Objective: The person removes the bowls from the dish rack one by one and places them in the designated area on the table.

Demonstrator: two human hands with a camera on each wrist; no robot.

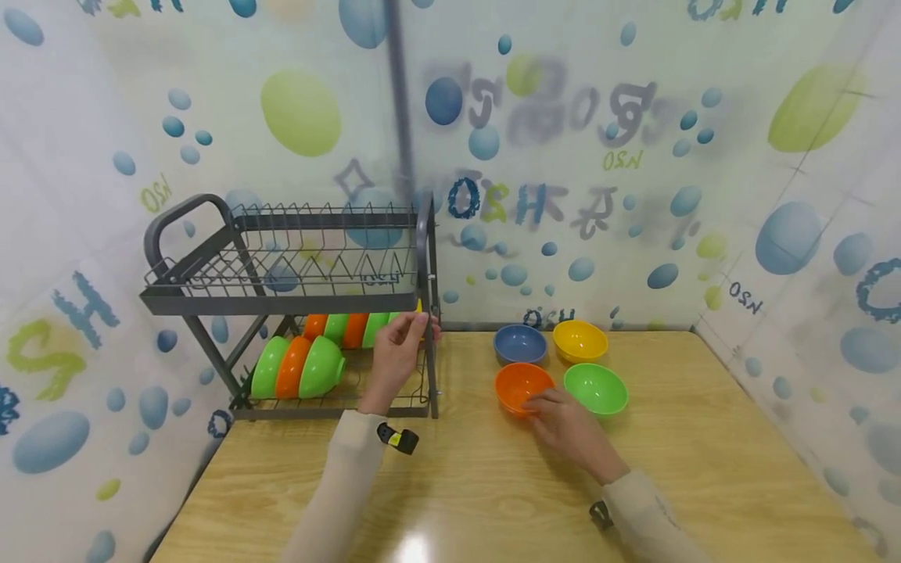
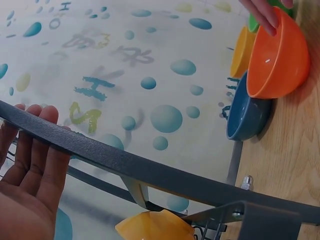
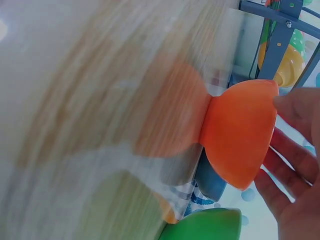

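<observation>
I've got my left hand (image 2: 30, 182), fingers behind the dark rack bar (image 2: 130, 165). Well right of that hand: orange bowl (image 2: 285, 60), right hand (image 2: 262, 11) at its rim, blue bowl (image 2: 247, 112), yellow bowl (image 2: 242, 52), green bowl (image 2: 253, 23) alongside.

Gloss Beside Matt

On my feeds, the orange bowl (image 1: 517, 383) looks like smooth, glossy plastic, as do the blue bowl (image 1: 520, 344), yellow bowl (image 1: 580, 342) and green bowl (image 1: 597, 387). The rack (image 1: 303, 303) reads as coated metal (its rail (image 2: 150, 173) looks faintly rough up close). I see wood grain on the surface (image 1: 493, 485), shiny enough to mirror the orange bowl. The sleeves (image 1: 327, 493) look like matt cloth.
</observation>
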